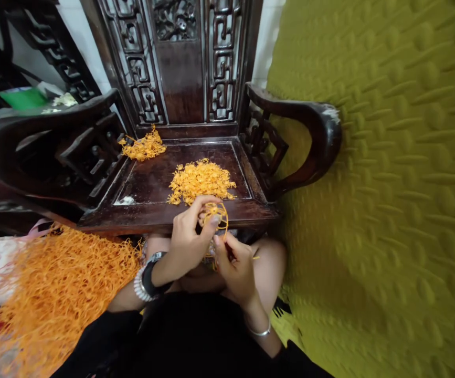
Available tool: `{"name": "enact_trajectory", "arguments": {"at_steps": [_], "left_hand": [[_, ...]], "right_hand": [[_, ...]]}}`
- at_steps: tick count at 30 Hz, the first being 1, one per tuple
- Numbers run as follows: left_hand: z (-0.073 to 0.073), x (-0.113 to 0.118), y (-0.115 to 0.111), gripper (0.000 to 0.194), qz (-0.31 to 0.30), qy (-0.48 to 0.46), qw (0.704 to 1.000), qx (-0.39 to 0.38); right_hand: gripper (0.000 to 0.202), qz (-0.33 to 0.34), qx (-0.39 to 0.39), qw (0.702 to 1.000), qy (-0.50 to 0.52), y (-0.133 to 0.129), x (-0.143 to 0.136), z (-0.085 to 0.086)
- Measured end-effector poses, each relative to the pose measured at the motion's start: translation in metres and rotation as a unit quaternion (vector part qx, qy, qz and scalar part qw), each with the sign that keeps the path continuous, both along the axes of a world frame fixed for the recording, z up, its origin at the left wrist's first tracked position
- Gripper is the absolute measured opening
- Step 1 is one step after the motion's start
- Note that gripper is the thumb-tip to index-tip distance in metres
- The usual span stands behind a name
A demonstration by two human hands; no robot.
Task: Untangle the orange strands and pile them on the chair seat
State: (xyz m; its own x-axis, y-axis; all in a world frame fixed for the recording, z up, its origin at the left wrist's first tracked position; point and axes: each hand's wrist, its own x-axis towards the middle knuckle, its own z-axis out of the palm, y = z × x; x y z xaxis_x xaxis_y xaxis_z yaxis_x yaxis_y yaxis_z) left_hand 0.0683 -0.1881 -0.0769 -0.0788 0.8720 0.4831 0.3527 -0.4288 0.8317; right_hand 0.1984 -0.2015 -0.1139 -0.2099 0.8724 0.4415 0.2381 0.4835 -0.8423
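A small round orange piece (221, 211) made of thin strands is held up in front of the chair seat. My left hand (190, 236) is closed on it, thumb in front and fingers curled behind. Just below and to the right, my right hand (237, 265) pinches a strand at its lower edge, and a bit of orange strand shows past that hand. On the dark wooden seat (148, 184), right behind my hands, lies a pile of yellow-orange pieces (201, 181). A smaller orange cluster (144, 146) rests at the seat's back left corner.
A large heap of orange strands (70, 283) fills the lower left, beside a white and pink bag (4, 262). Carved armrests (309, 118) flank the seat. Textured yellow-green fabric (388, 210) covers the right side. A green object (24, 98) lies at upper left.
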Motion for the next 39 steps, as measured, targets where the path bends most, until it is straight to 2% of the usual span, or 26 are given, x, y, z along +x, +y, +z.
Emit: {"name": "enact_trajectory", "arguments": {"at_steps": [2,5,9,13,15,19,24,26,28,29,30,31,32,34,36,39], "left_hand": [[-0.002,-0.002,0.004,0.049,0.037,-0.012,0.999,0.016],[-0.005,-0.006,0.009,0.060,0.075,-0.064,0.993,0.066],[-0.006,-0.002,-0.001,0.068,0.062,-0.083,0.993,0.064],[-0.006,0.003,0.001,0.034,0.127,-0.103,0.985,0.054],[-0.005,-0.001,0.009,0.028,0.157,-0.135,0.976,0.073],[0.002,-0.012,0.020,0.028,0.123,-0.170,0.972,0.107],[0.009,-0.012,0.025,0.033,0.050,-0.128,0.986,0.092],[0.011,-0.026,0.036,0.035,0.072,-0.106,0.988,0.081],[0.014,-0.054,0.052,0.039,0.160,-0.113,0.976,0.098],[0.016,-0.070,0.061,0.043,0.213,-0.136,0.959,0.128],[0.017,-0.086,0.070,0.046,0.238,-0.163,0.947,0.141],[0.019,-0.098,0.077,0.046,0.242,-0.163,0.947,0.136],[0.020,-0.105,0.083,0.046,0.221,-0.139,0.957,0.126],[0.021,-0.104,0.089,0.050,0.163,-0.071,0.979,0.098],[0.019,-0.086,0.091,0.056,0.113,-0.004,0.991,0.070],[0.012,-0.051,0.100,0.063,0.083,0.084,0.993,0.016]], "right_hand": [[0.031,0.020,0.006,1.000,-0.006,-0.005,-0.006,0.001],[0.033,0.033,0.018,0.999,-0.017,-0.012,-0.013,0.000],[0.033,0.025,0.036,0.998,-0.040,-0.015,-0.019,-0.004],[0.034,0.024,0.054,0.997,-0.056,-0.014,-0.020,-0.005],[0.035,0.033,0.049,0.996,-0.062,-0.016,-0.020,-0.004],[0.039,0.046,0.035,0.997,-0.052,-0.018,-0.021,0.000],[0.041,0.079,-0.026,0.996,0.014,-0.022,-0.017,0.005],[0.042,0.087,-0.051,0.995,0.021,-0.030,-0.007,0.010],[0.044,0.092,-0.075,0.993,0.019,-0.040,0.007,0.013],[0.045,0.091,-0.088,0.992,0.015,-0.044,0.015,0.013],[0.045,0.080,-0.100,0.992,0.015,-0.047,0.021,0.012],[0.044,0.060,-0.115,0.991,0.018,-0.047,0.026,0.010],[0.044,0.044,-0.120,0.992,0.024,-0.045,0.029,0.007],[0.042,0.014,-0.119,0.992,0.035,-0.036,0.029,0.001],[0.041,0.000,-0.107,0.993,0.040,-0.027,0.025,-0.003],[0.041,-0.007,-0.102,0.994,0.033,-0.019,0.019,-0.007]]}}
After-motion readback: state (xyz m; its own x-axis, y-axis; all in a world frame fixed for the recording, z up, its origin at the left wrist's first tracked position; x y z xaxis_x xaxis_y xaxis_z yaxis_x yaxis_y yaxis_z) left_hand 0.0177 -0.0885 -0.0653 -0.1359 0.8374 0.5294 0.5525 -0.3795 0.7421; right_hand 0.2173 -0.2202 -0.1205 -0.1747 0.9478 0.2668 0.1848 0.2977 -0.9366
